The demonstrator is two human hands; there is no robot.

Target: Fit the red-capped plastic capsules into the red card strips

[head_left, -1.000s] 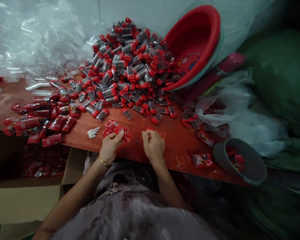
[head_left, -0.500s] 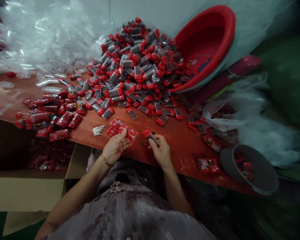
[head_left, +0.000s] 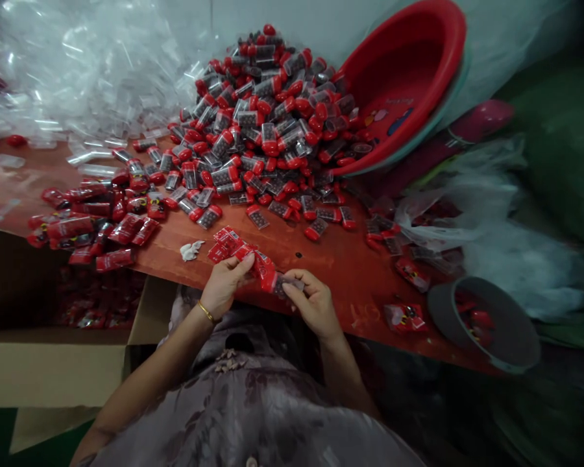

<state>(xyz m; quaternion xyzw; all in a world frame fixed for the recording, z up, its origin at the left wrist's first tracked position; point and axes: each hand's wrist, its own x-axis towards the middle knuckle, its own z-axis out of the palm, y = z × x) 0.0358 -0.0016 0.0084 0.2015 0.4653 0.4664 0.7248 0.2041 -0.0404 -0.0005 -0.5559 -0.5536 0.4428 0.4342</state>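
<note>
My left hand (head_left: 228, 282) pinches a red printed wrapper (head_left: 261, 263) between thumb and fingers. Closed around the dark end of a small red-capped clear container (head_left: 283, 284) is my right hand (head_left: 314, 299). The container's red end meets the wrapper's right side; whether it is inside cannot be made out. Several more flat red wrappers (head_left: 225, 243) lie on the table just beyond my left hand. Past both hands rises a big pile of the same red-capped containers (head_left: 257, 130) with dark contents.
Filled red packets (head_left: 114, 259) lie at the left, above an open cardboard box (head_left: 53, 370) holding more. A red basin (head_left: 450, 39) leans at the back right. A grey tub (head_left: 511, 347) stands at the right edge. Clear plastic pieces (head_left: 92, 65) heap at the back left.
My right hand has brought the container left and slightly down to the wrapper. The wrapper in my left hand has shifted right, toward the container, and the two now meet.
</note>
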